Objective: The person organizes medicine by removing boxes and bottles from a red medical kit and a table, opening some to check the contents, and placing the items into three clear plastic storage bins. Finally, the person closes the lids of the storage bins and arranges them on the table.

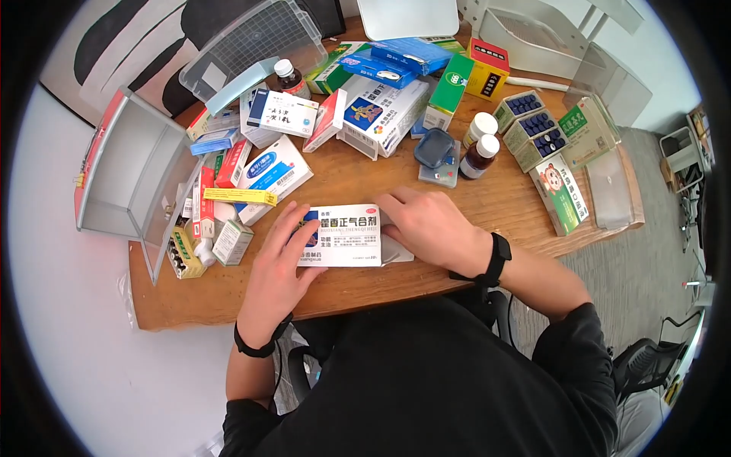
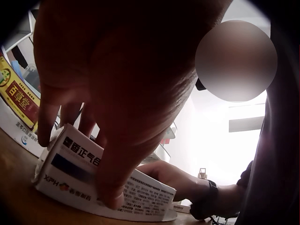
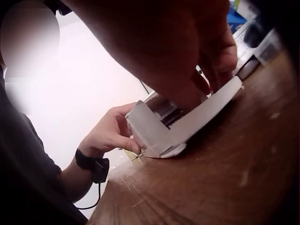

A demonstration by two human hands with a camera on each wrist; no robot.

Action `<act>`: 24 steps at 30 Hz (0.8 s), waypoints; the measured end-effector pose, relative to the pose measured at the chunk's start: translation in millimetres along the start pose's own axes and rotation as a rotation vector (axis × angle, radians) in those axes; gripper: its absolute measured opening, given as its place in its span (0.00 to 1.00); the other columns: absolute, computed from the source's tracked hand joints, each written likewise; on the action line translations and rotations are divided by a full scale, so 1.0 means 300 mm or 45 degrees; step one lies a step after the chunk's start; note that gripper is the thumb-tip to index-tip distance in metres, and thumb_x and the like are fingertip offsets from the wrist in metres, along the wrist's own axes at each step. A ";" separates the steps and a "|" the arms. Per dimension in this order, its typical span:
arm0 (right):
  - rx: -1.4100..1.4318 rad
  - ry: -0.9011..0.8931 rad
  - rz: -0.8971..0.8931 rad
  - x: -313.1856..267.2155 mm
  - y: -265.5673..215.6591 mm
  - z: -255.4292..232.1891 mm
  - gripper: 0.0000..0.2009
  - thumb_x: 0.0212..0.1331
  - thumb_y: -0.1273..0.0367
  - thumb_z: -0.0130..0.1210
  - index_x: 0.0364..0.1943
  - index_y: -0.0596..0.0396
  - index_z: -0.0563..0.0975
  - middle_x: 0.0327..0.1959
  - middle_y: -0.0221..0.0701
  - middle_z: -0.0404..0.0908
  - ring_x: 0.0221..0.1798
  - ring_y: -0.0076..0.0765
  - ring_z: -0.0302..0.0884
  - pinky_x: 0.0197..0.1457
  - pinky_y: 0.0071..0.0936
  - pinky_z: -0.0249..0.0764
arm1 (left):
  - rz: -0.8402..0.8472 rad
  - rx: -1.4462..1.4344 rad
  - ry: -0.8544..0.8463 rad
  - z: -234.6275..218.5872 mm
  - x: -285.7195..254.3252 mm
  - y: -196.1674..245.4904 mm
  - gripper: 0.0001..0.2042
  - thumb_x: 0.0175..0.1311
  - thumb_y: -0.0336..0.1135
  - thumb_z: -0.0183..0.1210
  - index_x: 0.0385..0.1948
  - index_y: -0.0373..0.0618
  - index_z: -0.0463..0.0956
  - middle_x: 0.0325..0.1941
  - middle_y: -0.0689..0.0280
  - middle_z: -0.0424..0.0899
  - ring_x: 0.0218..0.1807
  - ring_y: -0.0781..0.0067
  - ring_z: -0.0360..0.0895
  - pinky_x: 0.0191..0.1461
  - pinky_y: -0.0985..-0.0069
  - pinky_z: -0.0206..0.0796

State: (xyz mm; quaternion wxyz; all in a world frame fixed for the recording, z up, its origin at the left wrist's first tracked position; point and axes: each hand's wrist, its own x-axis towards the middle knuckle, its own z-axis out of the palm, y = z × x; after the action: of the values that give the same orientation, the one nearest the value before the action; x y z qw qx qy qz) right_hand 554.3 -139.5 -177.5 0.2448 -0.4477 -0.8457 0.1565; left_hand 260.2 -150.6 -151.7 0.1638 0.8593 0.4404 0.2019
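Note:
A white medicine box point(image 1: 350, 240) with blue print lies near the table's front edge. My left hand point(image 1: 280, 255) grips its left end, the thumb on the near side and the fingers over the far side; the left wrist view shows the thumb on the printed face of the box point(image 2: 136, 192). At the box's right end is my right hand point(image 1: 434, 228), its fingers bent at the opening. In the right wrist view the end flaps point(image 3: 206, 115) stand open and dark contents show inside the box; the right fingertips are partly hidden there.
Piled medicine boxes point(image 1: 274, 171) lie at the left and back. Brown bottles point(image 1: 478, 156) and a blue case point(image 1: 435, 147) stand beyond my right hand. Boxes of blue-capped vials point(image 1: 533, 129) are at the right, an open clear-fronted bin point(image 1: 137, 183) at the far left.

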 end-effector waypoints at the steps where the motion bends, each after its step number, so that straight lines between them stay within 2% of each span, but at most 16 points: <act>1: -0.048 -0.047 -0.031 0.010 0.004 0.001 0.12 0.67 0.69 0.65 0.48 0.61 0.78 0.40 0.44 0.85 0.43 0.57 0.88 0.45 0.47 0.85 | 0.002 0.000 0.001 -0.002 0.000 -0.001 0.35 0.49 0.23 0.81 0.64 0.39 0.79 0.78 0.54 0.75 0.83 0.45 0.68 0.80 0.56 0.71; 3: -0.113 -0.064 -0.059 0.017 0.016 0.008 0.11 0.67 0.70 0.64 0.47 0.62 0.78 0.39 0.44 0.85 0.42 0.57 0.88 0.44 0.47 0.85 | -0.006 0.006 -0.001 -0.006 0.001 -0.005 0.36 0.47 0.20 0.80 0.64 0.40 0.80 0.79 0.56 0.76 0.84 0.49 0.69 0.80 0.59 0.71; 8: -0.153 -0.094 -0.075 0.022 0.076 0.008 0.07 0.66 0.71 0.62 0.42 0.60 0.81 0.37 0.45 0.85 0.41 0.56 0.88 0.46 0.46 0.86 | 0.008 -0.019 0.001 -0.017 0.000 -0.021 0.35 0.46 0.21 0.80 0.63 0.40 0.81 0.78 0.56 0.77 0.83 0.48 0.69 0.80 0.58 0.71; 11: 0.033 0.023 -0.046 0.023 0.079 0.003 0.07 0.69 0.70 0.62 0.41 0.61 0.83 0.38 0.45 0.86 0.42 0.57 0.87 0.48 0.48 0.85 | 0.015 -0.033 0.004 -0.018 0.001 -0.021 0.35 0.46 0.21 0.81 0.62 0.40 0.81 0.77 0.57 0.78 0.82 0.48 0.70 0.80 0.58 0.70; 13: 0.144 -0.059 0.071 0.019 0.054 -0.014 0.08 0.72 0.68 0.61 0.44 0.61 0.84 0.40 0.47 0.87 0.44 0.59 0.87 0.52 0.49 0.84 | 0.017 -0.030 0.011 -0.017 0.005 -0.018 0.35 0.46 0.21 0.81 0.62 0.39 0.81 0.77 0.57 0.78 0.82 0.48 0.71 0.80 0.58 0.70; 16: 0.247 -0.080 0.106 -0.011 0.035 0.007 0.11 0.75 0.66 0.59 0.49 0.61 0.84 0.42 0.49 0.86 0.46 0.61 0.86 0.53 0.50 0.82 | 0.009 -0.015 0.019 -0.016 0.005 -0.015 0.35 0.46 0.24 0.82 0.63 0.40 0.81 0.77 0.56 0.78 0.82 0.48 0.71 0.81 0.58 0.70; 18: 0.329 -0.119 0.093 -0.032 0.017 -0.031 0.11 0.75 0.67 0.60 0.49 0.61 0.85 0.44 0.50 0.86 0.48 0.62 0.85 0.54 0.50 0.82 | 0.025 0.009 0.000 -0.020 0.004 -0.004 0.36 0.48 0.32 0.84 0.64 0.39 0.80 0.78 0.53 0.75 0.83 0.45 0.68 0.81 0.55 0.68; 19: 0.412 -0.158 0.083 -0.046 0.007 -0.054 0.10 0.75 0.69 0.60 0.50 0.62 0.85 0.45 0.51 0.86 0.49 0.63 0.85 0.55 0.50 0.82 | 0.018 0.008 0.003 -0.021 0.002 0.010 0.36 0.48 0.32 0.84 0.64 0.39 0.80 0.78 0.53 0.75 0.83 0.45 0.68 0.81 0.55 0.68; 20: 0.412 -0.166 0.079 -0.068 0.002 -0.070 0.10 0.75 0.69 0.60 0.50 0.62 0.85 0.45 0.51 0.86 0.49 0.63 0.85 0.55 0.50 0.82 | 0.042 0.038 0.000 -0.021 0.002 0.031 0.38 0.48 0.36 0.85 0.65 0.39 0.80 0.79 0.53 0.74 0.84 0.43 0.66 0.82 0.50 0.65; 21: 0.411 -0.075 0.130 -0.094 -0.003 -0.084 0.12 0.73 0.70 0.62 0.53 0.62 0.84 0.46 0.50 0.86 0.50 0.63 0.85 0.56 0.50 0.82 | 0.066 0.066 -0.003 -0.018 0.006 0.056 0.40 0.47 0.41 0.85 0.66 0.40 0.79 0.80 0.52 0.73 0.85 0.41 0.63 0.83 0.44 0.62; 22: 0.409 0.015 0.180 -0.116 -0.008 -0.095 0.14 0.72 0.71 0.64 0.56 0.63 0.83 0.47 0.50 0.86 0.52 0.63 0.85 0.56 0.50 0.83 | 0.056 0.059 0.001 -0.015 0.012 0.089 0.40 0.47 0.41 0.85 0.66 0.40 0.79 0.80 0.52 0.73 0.85 0.41 0.63 0.83 0.44 0.62; 23: 0.409 0.003 0.178 -0.135 -0.018 -0.101 0.14 0.72 0.71 0.64 0.56 0.63 0.83 0.47 0.50 0.86 0.52 0.63 0.85 0.56 0.50 0.83 | 0.085 0.095 -0.024 -0.011 0.021 0.127 0.41 0.46 0.43 0.86 0.66 0.40 0.79 0.80 0.52 0.73 0.85 0.40 0.63 0.84 0.43 0.60; 24: 0.348 0.033 0.320 -0.154 -0.028 -0.107 0.16 0.71 0.71 0.65 0.59 0.64 0.81 0.48 0.49 0.87 0.51 0.61 0.87 0.56 0.48 0.84 | 0.115 0.132 -0.050 0.002 0.030 0.157 0.43 0.45 0.45 0.86 0.67 0.41 0.79 0.81 0.53 0.73 0.86 0.40 0.62 0.84 0.43 0.58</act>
State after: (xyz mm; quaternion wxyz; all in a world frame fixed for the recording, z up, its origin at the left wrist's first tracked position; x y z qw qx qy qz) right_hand 588.4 -181.3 -159.4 0.2927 -0.5144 -0.7507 0.2936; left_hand 297.8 -169.8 -128.9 0.1183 0.8895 0.4077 0.1692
